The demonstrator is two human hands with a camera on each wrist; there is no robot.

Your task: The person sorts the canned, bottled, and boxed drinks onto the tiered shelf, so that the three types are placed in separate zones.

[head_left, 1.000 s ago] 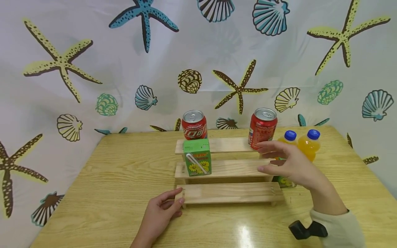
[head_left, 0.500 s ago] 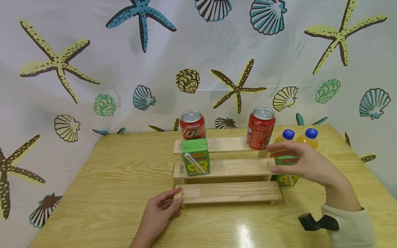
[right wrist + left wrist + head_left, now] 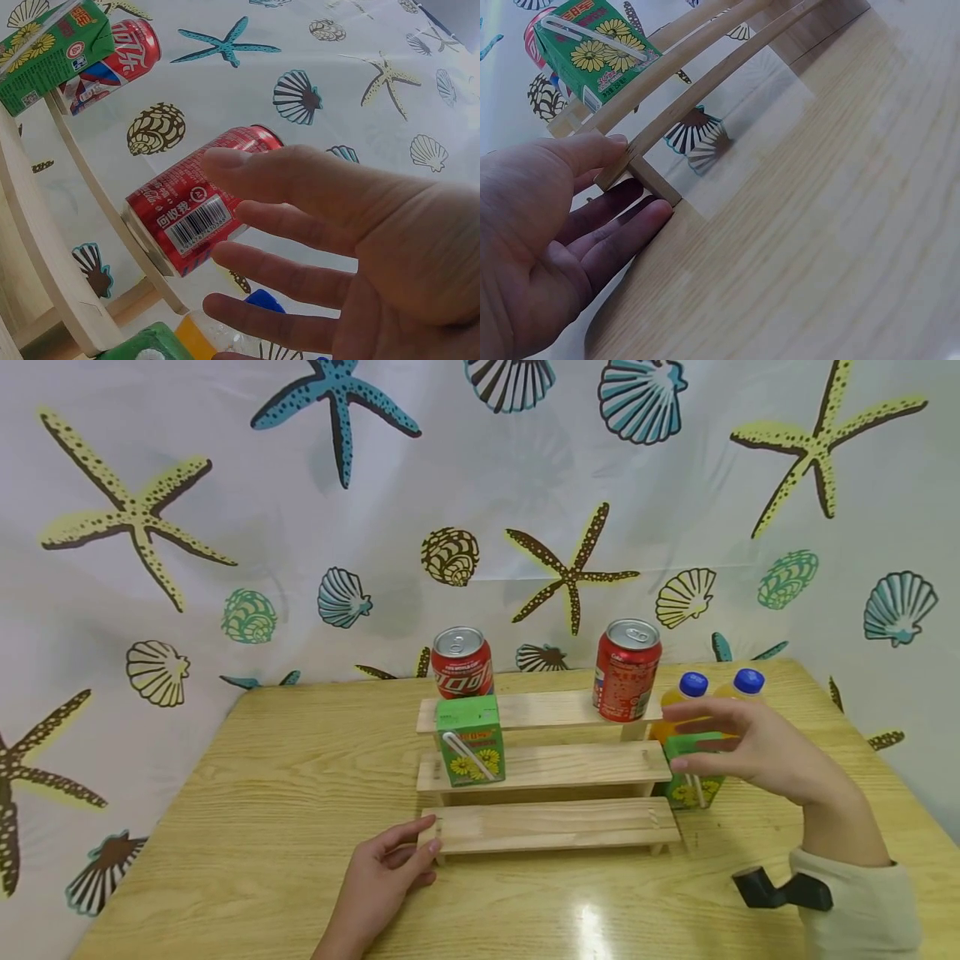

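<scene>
A three-tier wooden rack (image 3: 555, 828) stands on the table. My left hand (image 3: 378, 881) holds the left end of its lowest tier; in the left wrist view the thumb (image 3: 600, 152) lies on top, with the fingers below beside the leg. My right hand (image 3: 780, 760) holds nothing, its fingers spread near the right ends of the upper tiers. Just left of it, a red cola can (image 3: 628, 672) stands on the top tier; another cola can (image 3: 462, 668) is at that tier's left end. A green juice box (image 3: 471, 743) with a straw sits on the middle tier's left.
Right of the rack, a second green juice box (image 3: 688, 785) stands on the table (image 3: 300, 785), partly behind my right hand. Two orange drink bottles with blue caps (image 3: 748, 681) are behind it. A shell-patterned cloth (image 3: 405, 493) hangs at the back.
My right hand has moved right, away from the right cola can, toward the green juice box and bottles. My left hand stays at the rack's lowest tier.
</scene>
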